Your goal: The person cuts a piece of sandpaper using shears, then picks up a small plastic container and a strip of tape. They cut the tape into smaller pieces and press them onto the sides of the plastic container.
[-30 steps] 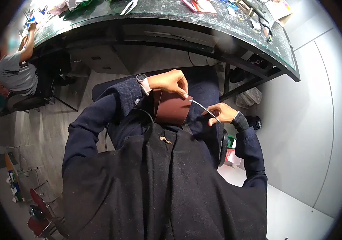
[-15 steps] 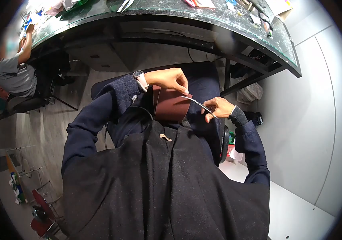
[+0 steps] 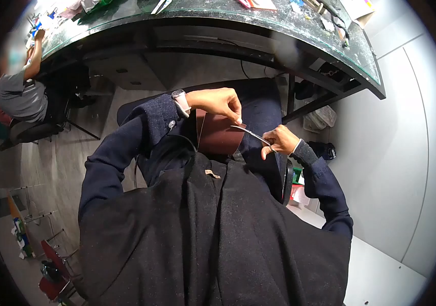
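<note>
A reddish-brown sheet (image 3: 220,136), which looks like sandpaper, curves over my lap. My left hand (image 3: 223,103) pinches its upper edge near the right corner, with thumb and forefinger together. In my right hand (image 3: 281,139) are metal scissors (image 3: 251,133), fingers closed round the handles. Their blades point left and lie at the sheet's top right corner, just below my left fingertips. Whether the blades are fully closed on the sheet is too small to tell.
A glass-topped workbench (image 3: 197,19) spans the front, with tools and papers on it. Another person (image 3: 21,97) sits at its left end. A white wall (image 3: 396,137) stands to the right. A red chair (image 3: 52,270) is at lower left.
My right fingers have drawn closer together on the scissors' handles. The blades look less apart and sit slightly lower at the corner. My left hand keeps its pinch.
</note>
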{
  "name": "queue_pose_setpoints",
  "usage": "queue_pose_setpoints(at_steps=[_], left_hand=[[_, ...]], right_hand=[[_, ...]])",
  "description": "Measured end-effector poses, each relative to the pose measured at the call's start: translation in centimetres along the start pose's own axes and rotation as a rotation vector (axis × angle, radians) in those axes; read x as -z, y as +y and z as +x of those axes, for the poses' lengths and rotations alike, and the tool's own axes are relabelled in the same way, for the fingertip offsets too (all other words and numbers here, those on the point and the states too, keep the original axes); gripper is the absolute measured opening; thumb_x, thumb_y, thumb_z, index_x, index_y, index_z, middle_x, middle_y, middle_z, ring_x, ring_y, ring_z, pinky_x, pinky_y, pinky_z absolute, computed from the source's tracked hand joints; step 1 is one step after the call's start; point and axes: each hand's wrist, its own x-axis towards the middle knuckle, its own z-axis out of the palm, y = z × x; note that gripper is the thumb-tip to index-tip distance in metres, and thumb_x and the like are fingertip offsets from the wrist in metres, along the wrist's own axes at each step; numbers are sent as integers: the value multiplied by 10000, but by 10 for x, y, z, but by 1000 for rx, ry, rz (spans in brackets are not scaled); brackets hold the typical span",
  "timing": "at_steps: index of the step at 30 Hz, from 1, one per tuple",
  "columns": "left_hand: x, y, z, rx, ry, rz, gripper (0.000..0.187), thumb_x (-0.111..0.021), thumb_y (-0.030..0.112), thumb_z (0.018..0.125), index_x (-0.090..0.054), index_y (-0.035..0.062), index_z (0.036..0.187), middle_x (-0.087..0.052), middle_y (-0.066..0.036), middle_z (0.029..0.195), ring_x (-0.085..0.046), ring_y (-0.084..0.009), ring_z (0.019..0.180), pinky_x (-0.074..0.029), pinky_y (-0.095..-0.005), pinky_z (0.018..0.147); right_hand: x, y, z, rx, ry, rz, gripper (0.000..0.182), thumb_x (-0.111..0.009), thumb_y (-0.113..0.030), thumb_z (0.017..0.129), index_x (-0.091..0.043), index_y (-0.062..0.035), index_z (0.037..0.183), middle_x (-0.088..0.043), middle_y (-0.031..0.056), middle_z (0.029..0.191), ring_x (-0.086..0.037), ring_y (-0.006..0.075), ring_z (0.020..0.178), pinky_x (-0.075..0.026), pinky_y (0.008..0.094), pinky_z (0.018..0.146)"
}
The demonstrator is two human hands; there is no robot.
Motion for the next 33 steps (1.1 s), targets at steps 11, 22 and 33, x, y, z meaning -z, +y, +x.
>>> queue_pose_setpoints(at_steps=[11, 22, 33], left_hand=[[-8, 2, 2, -59, 25, -17, 227, -707, 210, 784, -696, -12, 834, -674, -64, 727, -609, -107, 672, -479, -257, 651], [-8, -3, 2, -22, 65, -6, 234, -716, 219, 771, -699, -10, 813, -668, -62, 709, -599, -109, 644, -475, -254, 632], [-14, -4, 1, 1, 123, 4, 231, -720, 215, 753, -704, -7, 812, -671, -79, 701, -611, -121, 637, -483, -266, 621]], right_hand=[[3, -21, 5, 2, 43, -213, 682, -730, -668, 546, -640, -41, 800, -594, 81, 623, -595, 260, 584, -445, 360, 561], [-3, 0, 10, 30, 61, -157, 610, -761, -589, 590, -611, -13, 723, -569, 115, 569, -574, 266, 531, -429, 366, 516], [-8, -9, 13, 1, 29, -44, 595, -756, -594, 597, -587, -32, 698, -547, 98, 563, -555, 253, 534, -420, 363, 534]])
